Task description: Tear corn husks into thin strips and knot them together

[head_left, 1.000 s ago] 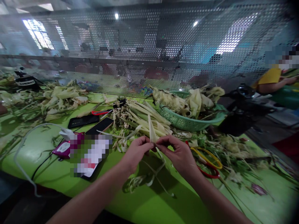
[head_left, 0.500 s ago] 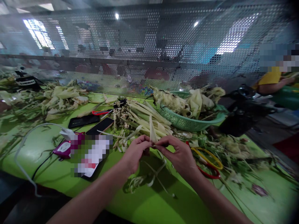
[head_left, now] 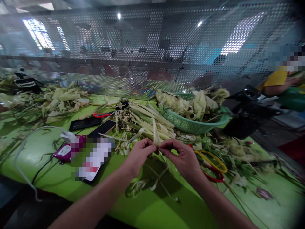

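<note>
A small pale husk piece (head_left: 155,132) points upward between my hands, its lower end pinched at the fingertips. My left hand (head_left: 140,156) closes on it from the left, thumb against the fingers. From the right, my right hand (head_left: 182,156) pinches the same base, its fingertips nearly touching the left ones. Thin curled strips (head_left: 158,178) hang below and lie on the green table (head_left: 152,213). Just behind the hands is a bundle of long pale husks (head_left: 147,116). Scissors (head_left: 214,163) with yellow and red handles lie right of my right hand.
A green basket (head_left: 190,124) of husks stands at the back right. Phones (head_left: 85,123), a red cutter (head_left: 102,114) and a purple tissue pack (head_left: 63,151) lie on the left. Behind rises a perforated metal screen (head_left: 143,41). A person's yellow sleeve (head_left: 276,82) shows far right.
</note>
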### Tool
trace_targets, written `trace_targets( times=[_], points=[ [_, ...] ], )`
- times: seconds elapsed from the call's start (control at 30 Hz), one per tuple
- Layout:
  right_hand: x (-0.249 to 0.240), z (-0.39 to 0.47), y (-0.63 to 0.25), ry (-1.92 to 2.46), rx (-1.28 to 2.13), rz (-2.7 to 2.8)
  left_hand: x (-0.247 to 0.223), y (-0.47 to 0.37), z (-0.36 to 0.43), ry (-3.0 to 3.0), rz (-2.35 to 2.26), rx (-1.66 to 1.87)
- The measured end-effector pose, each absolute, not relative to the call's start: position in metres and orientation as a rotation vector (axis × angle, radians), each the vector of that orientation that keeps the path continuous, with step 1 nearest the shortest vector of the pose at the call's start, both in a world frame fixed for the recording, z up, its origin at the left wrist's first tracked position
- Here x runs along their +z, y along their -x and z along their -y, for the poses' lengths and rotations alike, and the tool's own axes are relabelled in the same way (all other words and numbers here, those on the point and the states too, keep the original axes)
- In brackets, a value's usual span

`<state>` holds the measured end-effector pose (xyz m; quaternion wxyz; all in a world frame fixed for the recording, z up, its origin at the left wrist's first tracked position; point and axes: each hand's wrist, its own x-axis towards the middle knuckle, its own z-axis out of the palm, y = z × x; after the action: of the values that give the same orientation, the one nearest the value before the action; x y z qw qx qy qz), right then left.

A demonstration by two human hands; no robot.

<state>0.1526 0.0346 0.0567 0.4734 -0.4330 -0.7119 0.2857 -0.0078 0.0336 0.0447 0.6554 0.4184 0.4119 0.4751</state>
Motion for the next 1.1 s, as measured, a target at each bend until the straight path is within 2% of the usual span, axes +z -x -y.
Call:
trace_targets(
  times=[0.23, 0.67, 0.9, 1.1],
  points=[
    [0.053, -0.035, -0.155, 1.051, 0.619, 1.831, 0.037, 0.008, -0.036, -0.787, -0.813, 1.067],
    [0.052, -0.038, -0.157, 1.087, 0.647, 1.722, 0.048, 0.007, -0.033, -1.03, -0.885, 1.06],
    [0.053, -0.039, -0.159, 0.979, 0.575, 1.869, 0.041, 0.01, -0.036, -0.878, -0.89, 1.047],
    [0.052, -0.041, -0.159, 1.05, 0.522, 1.868, 0.04, 0.01, -0.037, -0.958, -0.922, 1.047]
  ],
)
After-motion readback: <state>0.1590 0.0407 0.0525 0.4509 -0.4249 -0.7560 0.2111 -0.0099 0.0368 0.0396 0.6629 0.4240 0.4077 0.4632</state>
